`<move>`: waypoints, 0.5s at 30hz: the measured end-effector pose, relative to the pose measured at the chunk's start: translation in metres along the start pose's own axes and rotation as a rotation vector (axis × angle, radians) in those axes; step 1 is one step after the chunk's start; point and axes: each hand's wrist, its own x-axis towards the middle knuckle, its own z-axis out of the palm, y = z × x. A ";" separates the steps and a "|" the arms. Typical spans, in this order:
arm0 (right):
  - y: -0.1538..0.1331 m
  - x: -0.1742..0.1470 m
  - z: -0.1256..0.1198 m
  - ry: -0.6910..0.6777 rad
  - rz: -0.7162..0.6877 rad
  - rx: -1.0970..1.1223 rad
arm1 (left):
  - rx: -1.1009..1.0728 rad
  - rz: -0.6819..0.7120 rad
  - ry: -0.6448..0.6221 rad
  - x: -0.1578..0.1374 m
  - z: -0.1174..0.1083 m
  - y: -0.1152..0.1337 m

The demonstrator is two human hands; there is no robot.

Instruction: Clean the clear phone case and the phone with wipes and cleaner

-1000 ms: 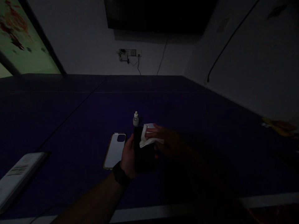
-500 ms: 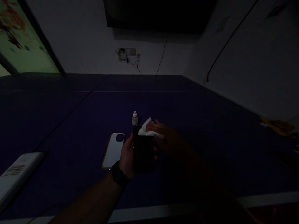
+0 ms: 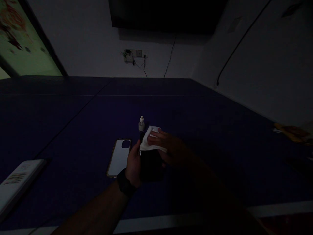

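My left hand [image 3: 134, 164] is closed around a dark phone [image 3: 151, 166], thumb along its left edge and fingertips showing at the right edge. Over the phone's upper part, my right hand [image 3: 165, 143] presses a white cloth or tissue [image 3: 149, 143] with its fingers. The cloth covers much of the upper screen. Left of the phone lies a phone case [image 3: 118, 160] with a pale back, a gold-toned rim and a camera cutout. Just beyond the phone's top stands a small clear dropper bottle [image 3: 141, 125] with a white cap.
The dark blue table [image 3: 80, 137] has a white front edge. A white box [image 3: 19, 182] lies at the left. Yellowish items [image 3: 290, 132] sit at the far right. Behind are wall sockets [image 3: 135, 54] with cables and a black screen [image 3: 166, 16]. The room is dim.
My right hand has slid the cloth slightly left and down over the phone, and the cloth now spreads to the phone's left edge. My left hand and the phone stay almost still.
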 end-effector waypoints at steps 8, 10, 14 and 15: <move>-0.001 0.000 -0.003 0.018 0.087 -0.024 | 0.031 -0.040 0.059 0.001 0.000 -0.002; -0.001 -0.001 -0.004 -0.007 0.047 0.004 | 0.020 -0.007 0.065 0.001 -0.001 -0.002; 0.002 -0.004 -0.010 0.034 0.072 0.024 | 0.015 -0.023 0.035 0.001 -0.001 0.000; 0.002 -0.004 -0.011 0.045 0.084 0.012 | 0.021 -0.042 0.032 0.001 -0.001 0.000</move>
